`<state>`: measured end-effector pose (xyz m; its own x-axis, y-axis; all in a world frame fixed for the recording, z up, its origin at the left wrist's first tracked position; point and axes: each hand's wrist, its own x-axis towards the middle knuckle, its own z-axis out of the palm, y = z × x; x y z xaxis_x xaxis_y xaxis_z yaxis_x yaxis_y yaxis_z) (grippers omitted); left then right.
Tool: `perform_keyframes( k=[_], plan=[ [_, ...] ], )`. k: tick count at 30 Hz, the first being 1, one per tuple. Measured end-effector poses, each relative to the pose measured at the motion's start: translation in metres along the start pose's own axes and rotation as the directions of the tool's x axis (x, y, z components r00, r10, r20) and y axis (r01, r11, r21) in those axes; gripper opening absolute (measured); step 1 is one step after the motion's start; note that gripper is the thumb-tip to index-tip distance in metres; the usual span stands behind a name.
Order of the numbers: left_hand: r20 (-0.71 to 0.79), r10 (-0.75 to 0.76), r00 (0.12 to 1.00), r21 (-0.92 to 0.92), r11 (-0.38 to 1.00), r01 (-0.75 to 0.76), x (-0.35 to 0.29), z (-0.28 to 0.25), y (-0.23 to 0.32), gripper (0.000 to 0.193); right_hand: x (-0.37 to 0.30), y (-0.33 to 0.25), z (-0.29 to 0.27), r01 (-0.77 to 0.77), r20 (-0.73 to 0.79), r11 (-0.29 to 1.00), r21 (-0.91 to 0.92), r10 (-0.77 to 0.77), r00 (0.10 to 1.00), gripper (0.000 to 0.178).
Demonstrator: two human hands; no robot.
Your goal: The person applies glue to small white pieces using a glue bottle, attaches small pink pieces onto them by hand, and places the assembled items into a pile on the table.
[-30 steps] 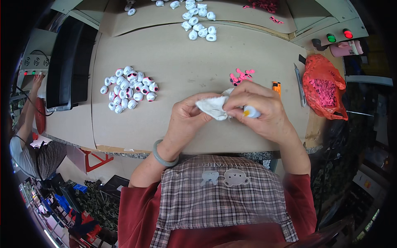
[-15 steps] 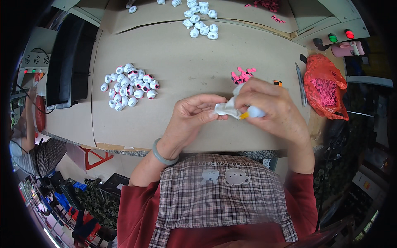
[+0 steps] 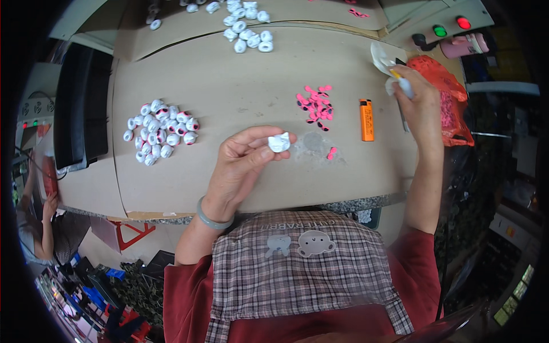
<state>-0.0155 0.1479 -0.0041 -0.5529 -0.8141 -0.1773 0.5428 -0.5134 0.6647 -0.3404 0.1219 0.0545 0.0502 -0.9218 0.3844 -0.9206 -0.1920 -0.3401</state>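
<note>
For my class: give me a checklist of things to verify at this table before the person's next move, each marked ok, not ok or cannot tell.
1. Left hand has hold of the white piece: ok.
2. Right hand is free: not ok, it holds a yellow-tipped bottle.
3. Lighter is apart from both hands: ok.
4. Pink bits are all together: not ok, a stray pink bit lies apart.
5. White balls at left are clear of the pink bits: ok.
6. Bottle has enough inside: cannot tell.

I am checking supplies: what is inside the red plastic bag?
Small pink pieces show inside the red plastic bag. The right hand covers some of its left side; what lies there or deeper cannot be seen.
</note>
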Motion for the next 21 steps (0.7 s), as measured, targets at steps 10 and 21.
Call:
perform_keyframes(
  k=[10, 21],
  plan=[
    [-0.043, 0.016, 0.999, 0.019, 1.000, -0.015, 0.000, -0.008, 0.000, 0.033, -0.050, -0.042, 0.007, -0.009, 0.203, 0.957, 0.291, -0.053, 0.978, 0.020],
    [-0.064, 0.034, 0.997, 0.016, 0.999, -0.033, -0.002, -0.010, 0.001, 0.031, -0.083, -0.074, 0.035, -0.046, 0.429, 0.957, 0.285, -0.084, 0.899, 0.018]
  ],
)
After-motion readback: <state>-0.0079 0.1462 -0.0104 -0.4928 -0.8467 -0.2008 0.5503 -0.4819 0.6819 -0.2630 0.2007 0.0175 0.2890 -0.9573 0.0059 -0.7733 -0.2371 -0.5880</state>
